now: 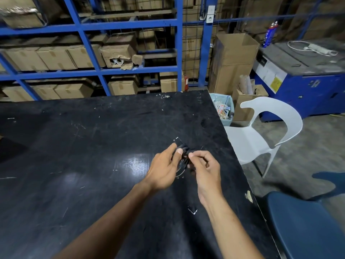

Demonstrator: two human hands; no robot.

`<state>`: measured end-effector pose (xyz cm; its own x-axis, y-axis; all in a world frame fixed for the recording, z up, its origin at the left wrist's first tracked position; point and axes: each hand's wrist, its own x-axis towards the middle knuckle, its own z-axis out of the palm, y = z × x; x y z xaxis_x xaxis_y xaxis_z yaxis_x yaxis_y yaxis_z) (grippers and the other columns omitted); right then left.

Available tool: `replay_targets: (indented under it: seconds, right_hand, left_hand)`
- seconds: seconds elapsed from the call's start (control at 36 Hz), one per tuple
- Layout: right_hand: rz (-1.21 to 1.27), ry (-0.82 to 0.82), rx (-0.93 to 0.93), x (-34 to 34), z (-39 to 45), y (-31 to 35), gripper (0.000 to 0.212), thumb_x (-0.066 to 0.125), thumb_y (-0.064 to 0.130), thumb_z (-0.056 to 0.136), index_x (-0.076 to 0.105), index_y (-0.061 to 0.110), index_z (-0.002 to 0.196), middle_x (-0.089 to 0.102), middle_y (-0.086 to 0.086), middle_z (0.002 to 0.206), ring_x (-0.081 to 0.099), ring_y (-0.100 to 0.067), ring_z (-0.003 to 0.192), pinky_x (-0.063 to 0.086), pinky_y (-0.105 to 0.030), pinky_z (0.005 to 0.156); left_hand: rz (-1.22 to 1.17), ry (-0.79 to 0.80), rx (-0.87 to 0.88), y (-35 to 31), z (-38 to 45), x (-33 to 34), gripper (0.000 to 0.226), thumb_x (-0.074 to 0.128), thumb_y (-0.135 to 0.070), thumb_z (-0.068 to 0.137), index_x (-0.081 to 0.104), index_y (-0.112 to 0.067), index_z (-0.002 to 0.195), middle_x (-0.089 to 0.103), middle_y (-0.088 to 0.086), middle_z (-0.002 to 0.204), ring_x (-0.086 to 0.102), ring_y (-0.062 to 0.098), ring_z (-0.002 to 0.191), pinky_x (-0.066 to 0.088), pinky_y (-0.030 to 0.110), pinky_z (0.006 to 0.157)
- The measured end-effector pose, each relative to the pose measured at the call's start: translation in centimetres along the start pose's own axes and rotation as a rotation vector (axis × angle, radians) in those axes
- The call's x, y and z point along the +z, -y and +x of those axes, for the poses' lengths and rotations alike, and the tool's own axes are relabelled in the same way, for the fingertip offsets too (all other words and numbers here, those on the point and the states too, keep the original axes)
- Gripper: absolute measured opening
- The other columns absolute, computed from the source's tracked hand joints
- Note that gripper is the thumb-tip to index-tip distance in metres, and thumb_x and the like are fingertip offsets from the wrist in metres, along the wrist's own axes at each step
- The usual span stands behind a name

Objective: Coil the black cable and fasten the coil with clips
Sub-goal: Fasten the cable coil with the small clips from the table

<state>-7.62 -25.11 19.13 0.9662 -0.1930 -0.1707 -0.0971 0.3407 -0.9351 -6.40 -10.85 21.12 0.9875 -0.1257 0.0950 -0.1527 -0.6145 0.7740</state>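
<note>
The black cable (183,148) is wound into a small coil and held just above the black table (93,146), right of its middle. My left hand (165,168) grips the coil's left side, thumb on top. My right hand (204,166) pinches the coil's right side between thumb and forefinger. A thin wire-like strand (180,172) curves below the coil between the hands. The coil is dark against the dark table, so I cannot make out any clip on it. A small pale scrap (192,211) lies on the table near my right forearm.
The table's right edge runs close beside my right arm. A white plastic chair (261,133) and a dark blue seat (306,225) stand to the right. Behind are a bin (223,107), cardboard boxes, blue racking (179,53) and a blue machine (302,75).
</note>
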Motion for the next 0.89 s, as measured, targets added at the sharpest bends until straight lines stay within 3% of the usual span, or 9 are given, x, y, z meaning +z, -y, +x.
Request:
replay_targets:
  seconds: [0.08, 0.19, 0.25, 0.33, 0.39, 0.5, 0.67, 0.78, 0.89]
  right_hand:
    - [-0.258, -0.07, -0.263, 0.0, 0.3, -0.1, 0.018, 0.075, 0.005, 0.089, 0.066, 0.018, 0.079, 0.057, 0.007, 0.065, 0.044, -0.006, 0.055, 0.042, -0.017, 0.056]
    - [-0.352, 0.019, -0.396, -0.3, 0.3, 1.2, 0.021, 0.075, 0.007, 0.082, 0.063, 0.025, 0.08, 0.07, -0.002, 0.082, 0.054, -0.014, 0.06, 0.048, -0.026, 0.059]
    - [-0.381, 0.116, -0.402, -0.5, 0.3, 1.8, 0.02, 0.075, 0.012, 0.079, 0.064, 0.025, 0.087, 0.071, -0.001, 0.081, 0.056, -0.014, 0.062, 0.049, -0.025, 0.06]
    - [-0.412, 0.225, -0.406, -1.0, 0.6, 2.6, 0.031, 0.076, 0.002, 0.081, 0.068, 0.022, 0.103, 0.073, 0.005, 0.083, 0.06, -0.009, 0.066, 0.051, -0.02, 0.064]
    - [-0.483, 0.254, -0.432, -1.5, 0.8, 3.2, 0.03, 0.074, -0.002, 0.084, 0.075, 0.023, 0.099, 0.073, 0.007, 0.084, 0.064, -0.012, 0.068, 0.054, -0.022, 0.065]
    - [-0.544, 0.297, -0.43, -2.2, 1.3, 4.3, 0.026, 0.077, -0.004, 0.085, 0.079, 0.022, 0.086, 0.076, 0.001, 0.088, 0.071, -0.02, 0.076, 0.057, -0.036, 0.072]
    - [-0.603, 0.453, -0.314, -2.8, 2.4, 5.8, 0.014, 0.073, -0.005, 0.091, 0.073, 0.009, 0.092, 0.073, -0.003, 0.126, 0.073, -0.022, 0.107, 0.056, -0.046, 0.097]
    - [-0.603, 0.571, -0.236, -2.9, 2.6, 6.3, 0.008, 0.068, -0.005, 0.094, 0.069, 0.003, 0.096, 0.081, -0.004, 0.113, 0.075, -0.024, 0.105, 0.059, -0.033, 0.094]
    - [-0.56, 0.533, -0.232, -2.7, 2.6, 6.3, 0.009, 0.073, -0.007, 0.091, 0.071, 0.002, 0.093, 0.076, -0.022, 0.103, 0.069, -0.026, 0.091, 0.056, -0.039, 0.09]
  left_hand:
    - [0.003, 0.079, 0.014, -0.1, -0.2, -0.3, 0.034, 0.037, -0.044, 0.11, 0.044, -0.021, 0.086, 0.06, 0.008, 0.075, 0.058, 0.032, 0.077, 0.05, 0.054, 0.078]
    - [0.01, 0.208, 0.035, 0.2, -0.3, -0.5, 0.034, 0.039, -0.038, 0.112, 0.056, -0.011, 0.103, 0.065, 0.009, 0.082, 0.062, 0.03, 0.08, 0.052, 0.05, 0.079]
    - [0.016, 0.234, 0.044, 0.4, -0.3, -0.7, 0.029, 0.04, -0.036, 0.112, 0.055, -0.013, 0.1, 0.059, -0.006, 0.071, 0.055, 0.016, 0.068, 0.048, 0.039, 0.07]
    - [-0.006, 0.259, 0.023, 0.5, -0.3, -0.9, 0.028, 0.042, -0.033, 0.112, 0.059, -0.012, 0.108, 0.055, -0.011, 0.072, 0.048, 0.009, 0.064, 0.043, 0.034, 0.068]
    - [-0.012, 0.271, 0.026, 0.5, -0.3, -1.2, 0.03, 0.041, -0.034, 0.112, 0.062, -0.012, 0.112, 0.059, -0.009, 0.079, 0.051, 0.01, 0.068, 0.045, 0.036, 0.072]
    - [-0.031, 0.303, 0.035, 0.8, -0.4, -1.8, 0.031, 0.042, -0.038, 0.111, 0.056, -0.022, 0.09, 0.05, -0.007, 0.068, 0.047, 0.012, 0.063, 0.041, 0.032, 0.067]
    - [-0.051, 0.385, 0.046, 0.8, -0.4, -2.5, 0.034, 0.041, -0.047, 0.107, 0.057, -0.024, 0.088, 0.051, -0.013, 0.066, 0.045, 0.007, 0.062, 0.039, 0.025, 0.064]
    - [-0.034, 0.431, 0.05, 0.5, -0.4, -2.8, 0.034, 0.041, -0.048, 0.103, 0.057, -0.024, 0.085, 0.05, -0.01, 0.067, 0.046, 0.009, 0.064, 0.04, 0.031, 0.068]
    - [-0.062, 0.446, 0.073, 0.4, -0.5, -3.1, 0.034, 0.04, -0.046, 0.102, 0.057, -0.023, 0.083, 0.051, -0.014, 0.061, 0.046, 0.008, 0.061, 0.04, 0.03, 0.066]
